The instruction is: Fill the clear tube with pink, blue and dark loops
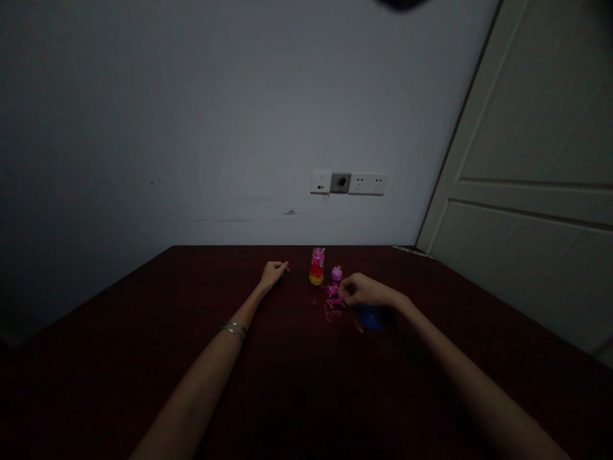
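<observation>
A small clear jar (317, 266) filled with red, orange and yellow bits stands upright far out on the dark red table (143, 332). Its pink lid (336, 273) lies just right of it. Several pink rubber bands (332, 301) are scattered in front of the jar. My right hand (364, 291) hovers over the bands with fingers curled in a pinch; what they hold is too small to make out. A blue heap (370, 317) lies under that wrist. My left hand (272, 273) rests on the table left of the jar, loosely curled and empty, with bracelets (234, 329) on its wrist.
The table's far edge meets a white wall with a row of sockets (348, 183). A white panelled door (531, 179) stands at the right. The room is dim.
</observation>
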The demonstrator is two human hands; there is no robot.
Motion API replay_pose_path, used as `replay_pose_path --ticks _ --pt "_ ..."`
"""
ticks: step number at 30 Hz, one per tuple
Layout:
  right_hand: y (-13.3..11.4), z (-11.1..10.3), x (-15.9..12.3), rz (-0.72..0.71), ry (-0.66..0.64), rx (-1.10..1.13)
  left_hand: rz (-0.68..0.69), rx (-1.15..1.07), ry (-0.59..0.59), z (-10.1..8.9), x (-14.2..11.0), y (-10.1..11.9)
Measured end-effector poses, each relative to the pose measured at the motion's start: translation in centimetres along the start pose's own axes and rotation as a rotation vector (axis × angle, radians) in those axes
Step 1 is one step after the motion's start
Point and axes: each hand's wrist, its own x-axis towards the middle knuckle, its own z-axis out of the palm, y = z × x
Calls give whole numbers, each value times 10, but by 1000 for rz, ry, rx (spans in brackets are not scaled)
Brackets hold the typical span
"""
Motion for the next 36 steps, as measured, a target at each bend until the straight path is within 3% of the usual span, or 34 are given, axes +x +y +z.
replay_pose_path --ticks 9,16,27,36 --pt "-16 -73 74 28 73 -97 14 -1 11 -1 0 -1" --pt "-26 -81 114 66 94 -317 -7 6 16 -2 -1 0" --pt "-25 -77 107 0 129 -342 6 0 8 -2 -1 1" --pt "-8 -67 77 -74 304 -192 23 -7 30 -3 -2 2"
